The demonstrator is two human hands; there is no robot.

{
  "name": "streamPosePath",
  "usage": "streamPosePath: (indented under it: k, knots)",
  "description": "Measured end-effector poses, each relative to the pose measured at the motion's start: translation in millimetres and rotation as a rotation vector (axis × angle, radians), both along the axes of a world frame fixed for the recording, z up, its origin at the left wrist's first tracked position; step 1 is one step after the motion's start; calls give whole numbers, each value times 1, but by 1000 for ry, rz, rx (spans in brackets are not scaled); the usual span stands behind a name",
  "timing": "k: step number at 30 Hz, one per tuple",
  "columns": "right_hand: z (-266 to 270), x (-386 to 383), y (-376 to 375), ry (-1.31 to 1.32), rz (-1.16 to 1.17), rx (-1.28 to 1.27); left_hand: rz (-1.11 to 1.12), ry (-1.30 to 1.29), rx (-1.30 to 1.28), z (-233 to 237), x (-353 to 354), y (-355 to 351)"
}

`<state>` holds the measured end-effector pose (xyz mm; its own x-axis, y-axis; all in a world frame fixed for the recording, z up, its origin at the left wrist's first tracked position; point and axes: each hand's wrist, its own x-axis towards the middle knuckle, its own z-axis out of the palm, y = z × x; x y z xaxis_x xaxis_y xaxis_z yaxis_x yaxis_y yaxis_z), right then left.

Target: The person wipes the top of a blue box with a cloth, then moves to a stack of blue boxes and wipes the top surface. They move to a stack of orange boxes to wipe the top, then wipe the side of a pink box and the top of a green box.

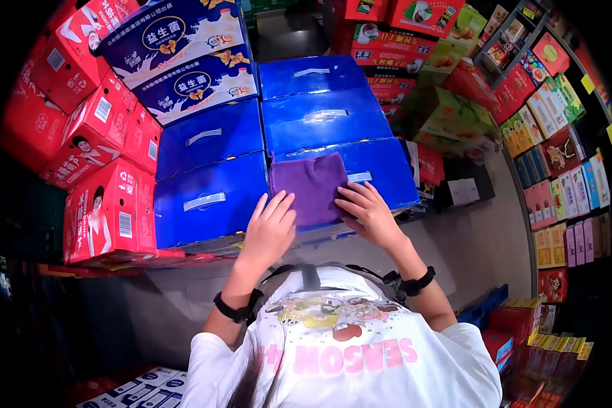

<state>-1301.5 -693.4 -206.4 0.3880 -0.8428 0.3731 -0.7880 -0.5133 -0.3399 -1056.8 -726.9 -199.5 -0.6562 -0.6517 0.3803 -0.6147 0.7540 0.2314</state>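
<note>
A purple cloth [307,187] lies spread over the front edge of a blue carton [387,168], with small wrinkles near its top. My left hand [272,228] is closed on the cloth's lower left edge, its fingers on top and its thumb hidden. At the lower right edge, my right hand [368,214] pinches the cloth between fingers and thumb. A carton's white carrying handle [359,177] shows just beyond the right fingers. To the left is another blue carton [207,198] with a pale handle.
Printed blue-and-white cartons [190,81] are stacked at the back left. Red drink cartons [115,211] stand along the left. Shelves of boxed goods [557,149] line the right, beyond a strip of floor [500,238]. A green carton [455,122] stands at back right.
</note>
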Motion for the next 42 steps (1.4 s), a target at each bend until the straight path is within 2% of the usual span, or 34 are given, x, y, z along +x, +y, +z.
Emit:
streamPosePath:
  k: [1,4,9,16,23,25,29,33,37,42]
  knots:
    - [6,6,2,90,7,48,-9,-17,21,-3,-3,0]
    - [6,30,-2,32,94,121,-21,23,131,-4,-20,1]
    - [-17,51,-7,155,-63,-68,42,-82,137,-10,-29,0]
    - [-14,39,17,3,-114,-25,78,-146,-137,-26,-53,20]
    - [-15,44,26,115,-310,-95,-5,25,18,-28,-63,9]
    - [-19,56,22,149,-334,-60,13,-34,45,-27,-56,13]
    - [-23,83,7,30,-229,-22,218,-91,5,-33,-29,25]
    - [-32,110,-1,-28,-144,-15,256,-34,44,-26,-7,33]
    - [-32,88,4,1,-151,6,197,15,101,-29,-21,25]
    - [-18,28,23,10,-240,126,42,40,134,-41,-78,20]
